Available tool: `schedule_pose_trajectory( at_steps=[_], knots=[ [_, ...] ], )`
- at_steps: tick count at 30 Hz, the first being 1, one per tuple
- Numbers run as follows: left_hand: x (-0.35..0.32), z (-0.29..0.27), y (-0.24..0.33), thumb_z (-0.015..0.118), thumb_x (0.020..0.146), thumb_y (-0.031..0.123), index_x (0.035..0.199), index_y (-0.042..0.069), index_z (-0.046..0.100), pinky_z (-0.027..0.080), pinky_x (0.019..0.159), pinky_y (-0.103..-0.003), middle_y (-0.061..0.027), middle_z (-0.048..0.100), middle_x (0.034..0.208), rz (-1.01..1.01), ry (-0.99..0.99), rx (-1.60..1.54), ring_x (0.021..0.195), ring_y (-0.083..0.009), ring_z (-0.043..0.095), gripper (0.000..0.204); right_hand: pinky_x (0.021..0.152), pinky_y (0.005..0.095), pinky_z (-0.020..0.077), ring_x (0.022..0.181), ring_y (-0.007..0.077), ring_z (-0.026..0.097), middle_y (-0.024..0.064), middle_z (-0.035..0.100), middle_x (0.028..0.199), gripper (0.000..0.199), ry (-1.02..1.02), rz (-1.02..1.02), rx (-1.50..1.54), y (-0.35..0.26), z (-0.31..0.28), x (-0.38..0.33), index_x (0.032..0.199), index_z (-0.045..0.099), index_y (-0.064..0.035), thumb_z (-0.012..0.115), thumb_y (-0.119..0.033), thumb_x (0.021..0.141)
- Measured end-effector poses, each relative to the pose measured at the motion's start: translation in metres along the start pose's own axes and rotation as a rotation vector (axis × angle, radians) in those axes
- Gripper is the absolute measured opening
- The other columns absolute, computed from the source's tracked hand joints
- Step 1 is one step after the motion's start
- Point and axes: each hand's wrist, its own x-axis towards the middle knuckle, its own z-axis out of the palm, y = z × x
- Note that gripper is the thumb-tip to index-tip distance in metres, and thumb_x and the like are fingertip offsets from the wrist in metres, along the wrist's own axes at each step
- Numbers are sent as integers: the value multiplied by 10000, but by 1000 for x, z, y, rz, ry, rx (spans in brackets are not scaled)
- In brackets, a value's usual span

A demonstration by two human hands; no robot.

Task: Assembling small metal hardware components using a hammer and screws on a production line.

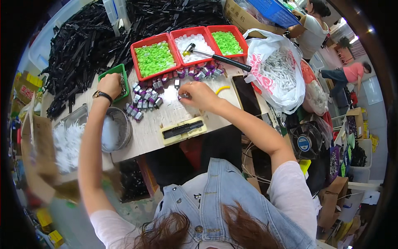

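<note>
My left hand (110, 86) reaches into a small green tray (125, 70) of small metal-looking parts. Its fingers are curled down; what they pinch, if anything, is hidden. Between the fingertips of my right hand (200, 96) is a small motor (183, 96), held just above the tabletop. Beside it, several more small motors with silver and purple bodies (145, 96) lie in a loose pile. Closer to me, a cream fixture block (183, 138) holds a long black plastic part (182, 129) in its recess.
Red trays of green caps (154, 58) and white caps (190, 45) stand behind the motors, with a black-handled hammer (222, 59) across them. Black parts (83, 54) heap at the back left. A bag of white pieces (280, 66) sits right, near a phone-like dark slab (245, 94). Two people are beyond.
</note>
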Motion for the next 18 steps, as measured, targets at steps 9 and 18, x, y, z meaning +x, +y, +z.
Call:
schedule_pose_trajectory(
  at_steps=[9,18],
  knots=[
    [12,0,-2,594,717,58,823,58,678,528,749,-462,-206,670,852,81,-4,-8,828,-380,656,135,689,322,524,752,211,655,93,669,834,186,146,19,239,-42,-16,-3,912,654,-46,725,-161,784],
    [-22,-16,-23,588,776,204,932,126,693,533,724,-444,-168,686,885,76,185,-113,813,-342,665,204,717,294,511,798,200,654,96,664,863,188,17,46,329,-95,-12,-23,946,668,-29,719,-48,767]
  ],
)
